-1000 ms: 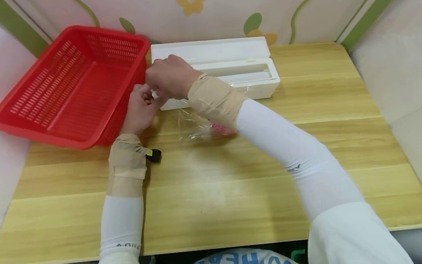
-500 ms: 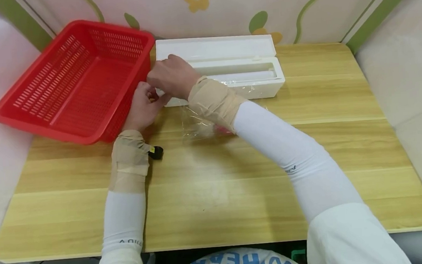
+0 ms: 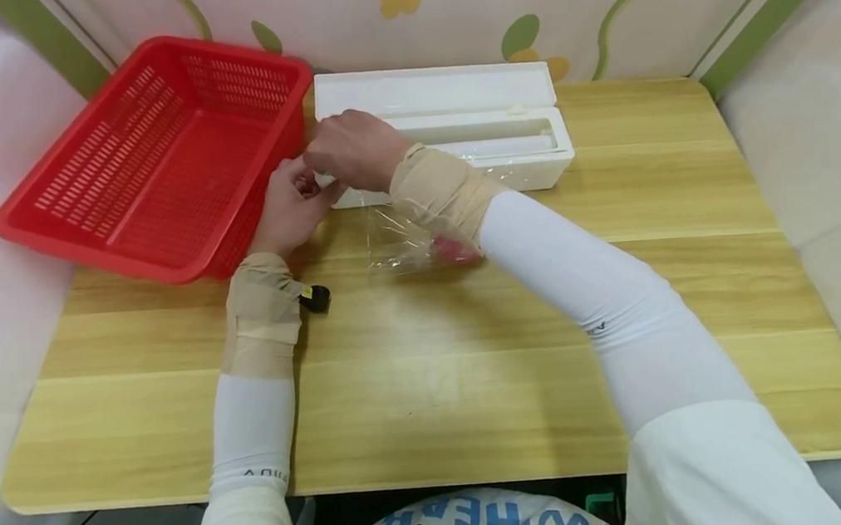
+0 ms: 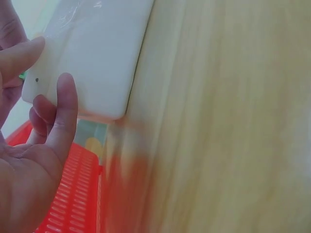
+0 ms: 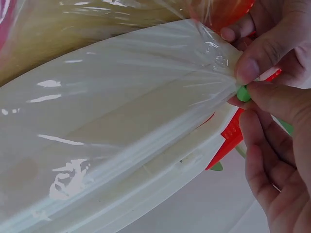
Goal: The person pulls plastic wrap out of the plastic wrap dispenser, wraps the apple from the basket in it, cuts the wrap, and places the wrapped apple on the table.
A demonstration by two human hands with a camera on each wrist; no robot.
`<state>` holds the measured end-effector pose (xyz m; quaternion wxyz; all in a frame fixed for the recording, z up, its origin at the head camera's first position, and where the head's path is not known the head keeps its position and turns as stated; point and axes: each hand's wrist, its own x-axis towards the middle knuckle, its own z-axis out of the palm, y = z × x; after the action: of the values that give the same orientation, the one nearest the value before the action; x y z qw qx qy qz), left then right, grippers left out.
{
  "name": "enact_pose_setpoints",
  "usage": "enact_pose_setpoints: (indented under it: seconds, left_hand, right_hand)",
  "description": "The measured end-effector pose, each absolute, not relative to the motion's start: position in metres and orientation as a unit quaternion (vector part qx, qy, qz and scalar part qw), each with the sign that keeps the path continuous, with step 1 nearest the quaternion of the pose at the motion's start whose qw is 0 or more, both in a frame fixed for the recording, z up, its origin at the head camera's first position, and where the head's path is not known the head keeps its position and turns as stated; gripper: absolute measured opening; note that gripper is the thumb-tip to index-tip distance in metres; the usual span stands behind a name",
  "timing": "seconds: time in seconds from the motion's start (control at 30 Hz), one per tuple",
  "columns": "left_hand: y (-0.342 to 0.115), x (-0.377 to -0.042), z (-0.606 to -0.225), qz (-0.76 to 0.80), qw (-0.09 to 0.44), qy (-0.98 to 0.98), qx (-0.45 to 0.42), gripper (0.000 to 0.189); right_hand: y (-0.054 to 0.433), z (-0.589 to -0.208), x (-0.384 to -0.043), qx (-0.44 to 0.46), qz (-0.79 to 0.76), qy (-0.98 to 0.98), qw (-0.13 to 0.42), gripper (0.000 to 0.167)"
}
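A clear plastic bag (image 3: 393, 240) is drawn across the front of the white box (image 3: 536, 176), its film gathered to a narrow neck between my hands. In the right wrist view my left hand (image 5: 272, 46) pinches that neck with thumb and finger. Right below, my right hand (image 5: 279, 141) pinches a small green piece (image 5: 244, 93) at the neck; its kind is unclear. Something pink (image 3: 455, 249) shows at the bag's wide part, partly behind my right forearm. From the head, my right hand hides most of the pinch.
A red slotted basket (image 3: 172, 167) stands to the left, close to my left hand. The white box has its lid (image 3: 435, 88) raised, with a white roll-like piece (image 3: 508, 146) inside. Wooden tabletop (image 3: 431, 378) extends in front and to the right. A patterned cloth wall (image 3: 443, 10) rises behind.
Both hands keep together at the gathered neck, with only small finger and wrist shifts. The head view has moved slightly; basket and box appear to stay in place.
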<state>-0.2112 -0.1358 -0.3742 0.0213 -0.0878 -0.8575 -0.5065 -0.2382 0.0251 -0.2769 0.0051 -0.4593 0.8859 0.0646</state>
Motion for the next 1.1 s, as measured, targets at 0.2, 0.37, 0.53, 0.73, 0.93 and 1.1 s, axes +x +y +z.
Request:
enact_pose_setpoints:
  seconds: [0.2,0.37,0.53,0.73,0.93,1.1]
  left_hand:
    - [-0.134,-0.213,-0.374,-0.529,0.029,-0.843,-0.095,0.027]
    - [-0.135,-0.214,-0.376,-0.539,0.029,-0.836,-0.097,0.027]
    - [-0.137,-0.214,-0.375,-0.541,0.030,-0.834,-0.100,0.029]
    - [-0.137,-0.212,-0.372,-0.542,0.019,-0.835,-0.093,0.032]
    - [-0.136,-0.210,-0.370,-0.541,0.003,-0.836,-0.088,0.035]
    - [-0.132,-0.211,-0.369,-0.543,0.007,-0.834,-0.101,0.033]
  right_hand:
    - [0.028,-0.275,-0.243,-0.459,0.051,0.886,0.032,0.023]
    - [0.031,-0.274,-0.244,-0.471,0.042,0.880,0.043,0.028]
    - [0.032,-0.272,-0.245,-0.479,0.036,0.876,0.050,0.031]
    - [0.035,-0.271,-0.245,-0.483,0.030,0.873,0.059,0.036]
    - [0.041,-0.271,-0.245,-0.487,0.011,0.871,0.061,0.033]
    - [0.048,-0.271,-0.247,-0.493,-0.003,0.868,0.060,0.032]
